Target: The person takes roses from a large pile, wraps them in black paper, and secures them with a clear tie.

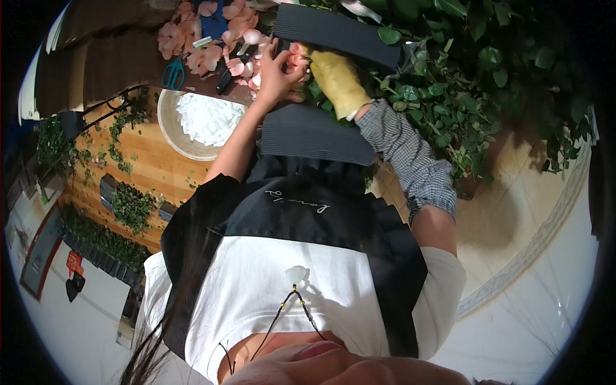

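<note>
My left hand (276, 78) is bare, its fingers bent around a pink rose-like flower (297, 58), with the thumb and forefinger on its left side. My right hand (337, 83) wears a yellow glove and a checked sleeve, and reaches in from the right to the same flower. Its fingers are bunched, and their tips are partly hidden, so I cannot make out what they grip. The hands meet between two dark ridged pads, a far pad (337, 35) and a near pad (314, 135) in front of my black apron.
Teal-handled scissors (173, 74) and loose pink petals (205, 58) lie at the upper left. Below them stands a round tub (168, 131) of small white pieces. Leafy green stems (449, 96) crowd the right side. Fallen leaves dot the wooden floor (96, 179).
</note>
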The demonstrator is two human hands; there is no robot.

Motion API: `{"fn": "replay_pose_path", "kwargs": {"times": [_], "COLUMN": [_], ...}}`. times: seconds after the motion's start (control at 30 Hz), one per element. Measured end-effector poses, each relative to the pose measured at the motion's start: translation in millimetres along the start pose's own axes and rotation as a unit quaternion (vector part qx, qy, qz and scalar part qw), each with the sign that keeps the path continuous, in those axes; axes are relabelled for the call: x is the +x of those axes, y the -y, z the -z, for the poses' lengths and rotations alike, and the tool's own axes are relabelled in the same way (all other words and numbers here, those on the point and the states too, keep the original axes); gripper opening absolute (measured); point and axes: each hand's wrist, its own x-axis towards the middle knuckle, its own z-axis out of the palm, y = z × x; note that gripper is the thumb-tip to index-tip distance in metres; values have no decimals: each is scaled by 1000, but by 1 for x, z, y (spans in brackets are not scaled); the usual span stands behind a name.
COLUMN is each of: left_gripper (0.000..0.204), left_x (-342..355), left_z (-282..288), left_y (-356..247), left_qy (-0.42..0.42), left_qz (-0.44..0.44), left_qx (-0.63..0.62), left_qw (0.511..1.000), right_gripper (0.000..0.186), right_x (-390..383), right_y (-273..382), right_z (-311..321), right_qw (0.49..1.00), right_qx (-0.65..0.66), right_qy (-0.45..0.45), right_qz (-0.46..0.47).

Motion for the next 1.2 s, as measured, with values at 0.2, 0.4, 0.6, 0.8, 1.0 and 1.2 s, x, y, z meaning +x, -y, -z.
{"fn": "replay_pose_path", "kwargs": {"times": [0.2,0.4,0.6,0.8,1.0,1.2], "left_gripper": [50,53,50,28,22,22], "left_x": [-1,-6,-1,-26,-41,-43], "left_z": [-1,-3,17,87,104,103], "left_y": [2,7,-2,-6,-8,-10], "left_qy": [2,-17,16,-28,-9,-7], "left_qz": [7,-12,-7,159,222,232], "left_qx": [-4,11,-9,-152,-48,-22], "left_qw": [1000,1000,1000,975,974,972], "right_gripper": [33,37,39,35,42,51], "right_x": [10,0,1,-7,5,5], "right_y": [9,-3,1,6,3,2], "right_z": [-10,1,19,30,6,6], "right_qw": [983,990,988,985,947,941], "right_qx": [-162,-47,-34,-115,-216,-226], "right_qy": [88,120,148,127,237,252], "right_qz": [-12,-51,-38,18,2,30]}}
